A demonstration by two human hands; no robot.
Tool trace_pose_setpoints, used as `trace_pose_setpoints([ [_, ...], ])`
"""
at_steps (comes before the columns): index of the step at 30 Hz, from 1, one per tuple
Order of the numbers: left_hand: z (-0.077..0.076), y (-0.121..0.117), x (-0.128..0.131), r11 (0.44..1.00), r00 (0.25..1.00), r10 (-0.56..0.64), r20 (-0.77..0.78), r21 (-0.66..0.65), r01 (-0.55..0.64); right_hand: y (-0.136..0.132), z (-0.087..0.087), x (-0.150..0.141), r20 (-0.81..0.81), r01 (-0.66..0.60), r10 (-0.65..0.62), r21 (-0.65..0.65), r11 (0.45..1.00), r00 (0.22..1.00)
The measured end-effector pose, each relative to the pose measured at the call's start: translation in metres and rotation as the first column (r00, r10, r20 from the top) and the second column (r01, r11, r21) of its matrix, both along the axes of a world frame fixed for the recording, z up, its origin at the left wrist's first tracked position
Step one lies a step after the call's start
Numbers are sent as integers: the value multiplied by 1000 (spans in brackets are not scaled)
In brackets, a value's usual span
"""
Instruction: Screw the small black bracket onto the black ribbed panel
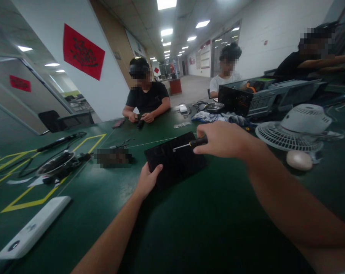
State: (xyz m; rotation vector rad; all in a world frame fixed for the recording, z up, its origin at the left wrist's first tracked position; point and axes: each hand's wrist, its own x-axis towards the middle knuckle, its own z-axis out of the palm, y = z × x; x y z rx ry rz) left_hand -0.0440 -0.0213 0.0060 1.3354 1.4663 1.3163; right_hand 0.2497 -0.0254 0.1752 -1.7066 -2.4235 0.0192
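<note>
A flat black device point(176, 161), like a tablet lying face down, rests on the green table point(206, 224) in front of me. My left hand point(147, 182) grips its near left corner, thumb on top. My right hand point(222, 139) is closed on a small screwdriver point(189, 144) with a black handle. Its metal shaft points left, with the tip over the device's upper surface.
A white fan grille point(286, 137) and fan body point(305, 118) lie at right beside a pale mouse point(299, 160). An open computer case point(246, 99) stands behind. A white flat device point(32, 228) lies near left, cables point(58, 163) beyond. Three other people sit at the table.
</note>
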Motion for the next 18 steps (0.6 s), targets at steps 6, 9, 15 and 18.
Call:
trace_pose_setpoints([
  [6, -1, 2, -1, 1000, 1000, -7, 5, -8, 7, 3, 3, 15, -27, -17, 21, 150, 989, 999],
  [9, -2, 4, -1, 1000, 1000, -18, 23, -5, 18, 3, 3, 14, -42, 1, 6, 159, 987, 999],
  [15, -2, 2, 0, 999, 998, -37, 53, -9, 38, 6, -1, 9, -52, -58, 67, 149, 987, 996],
  [18, -1, 1, 1, 999, 998, -37, 58, -10, 38, 7, -3, 8, -55, -82, 91, 144, 986, 994],
])
